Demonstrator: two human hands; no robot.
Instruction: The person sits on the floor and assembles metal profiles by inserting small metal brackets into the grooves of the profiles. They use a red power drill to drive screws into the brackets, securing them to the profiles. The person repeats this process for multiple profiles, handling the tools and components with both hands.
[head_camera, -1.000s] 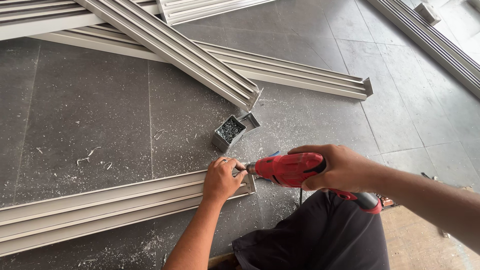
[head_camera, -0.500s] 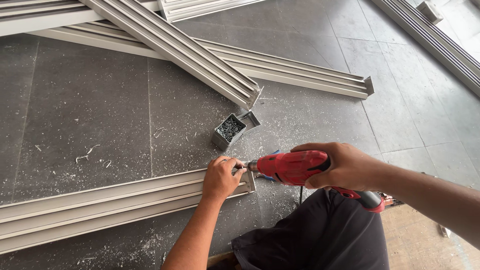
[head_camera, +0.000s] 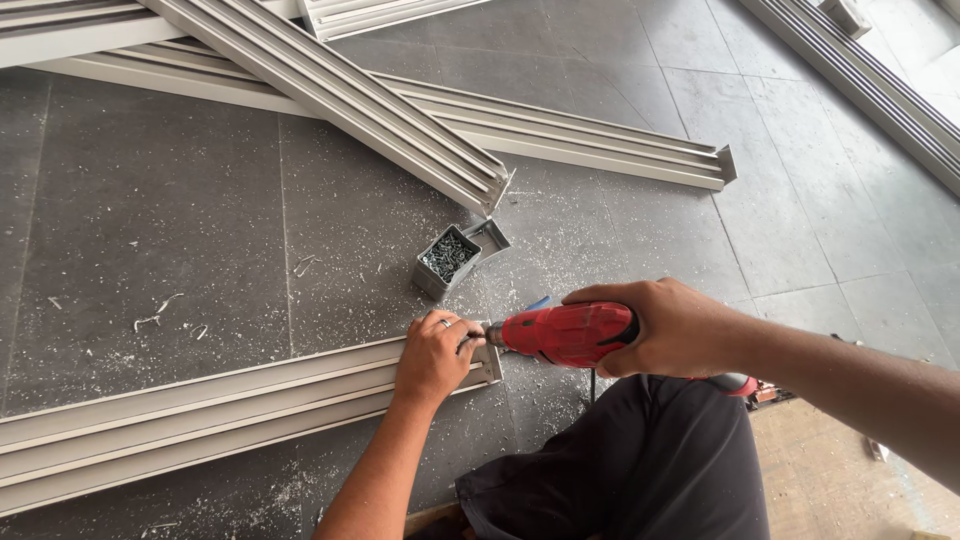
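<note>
The right hand (head_camera: 672, 328) grips a red power drill (head_camera: 570, 333), its tip at the end of the aluminium track profile (head_camera: 200, 410). The left hand (head_camera: 436, 355) presses closed on that end. Just beyond sits a small metal box of screws (head_camera: 446, 260); farther off lie crossed profiles (head_camera: 420, 120).

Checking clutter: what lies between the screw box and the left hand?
In the head view, only bare grey floor flecked with metal shavings separates the screw box from the left hand.
</note>
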